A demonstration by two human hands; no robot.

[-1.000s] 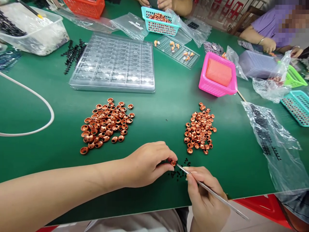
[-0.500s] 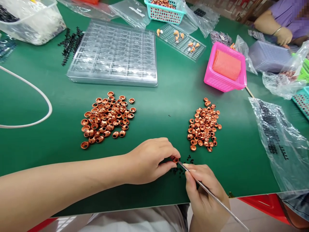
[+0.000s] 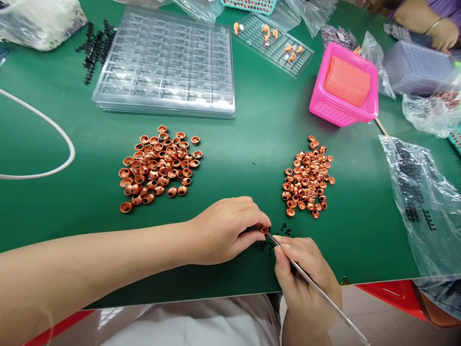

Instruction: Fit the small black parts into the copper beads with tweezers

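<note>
Between the thumb and fingers of my left hand (image 3: 230, 230) is a small copper-coloured shell (image 3: 264, 229), mostly covered by the fingertips. My right hand (image 3: 309, 278) grips a thin metal rod-like tool (image 3: 317, 289) like a pen, its tip at the shell; whether the tip is inside it I cannot tell. Tiny black pieces (image 3: 265, 246) lie scattered on the green table beneath both hands. A pile of larger copper-coloured shells (image 3: 162, 166) lies beyond my left forearm. Past my right hand is a pile of smaller copper-coloured shells (image 3: 308, 178).
Stacked clear plastic trays (image 3: 165, 67) stand at the back, beside black sprue parts (image 3: 95, 50). A pink basket (image 3: 342, 115) holds an orange block. At right lies a plastic bag (image 3: 425, 202) of black parts. A white cable (image 3: 54, 122) loops at left. Another person's hand (image 3: 444, 34) is far right.
The whole view has shifted, so the table's contents appear higher. Both hands keep their hold, with the tool's tip still at the copper-coloured shell.
</note>
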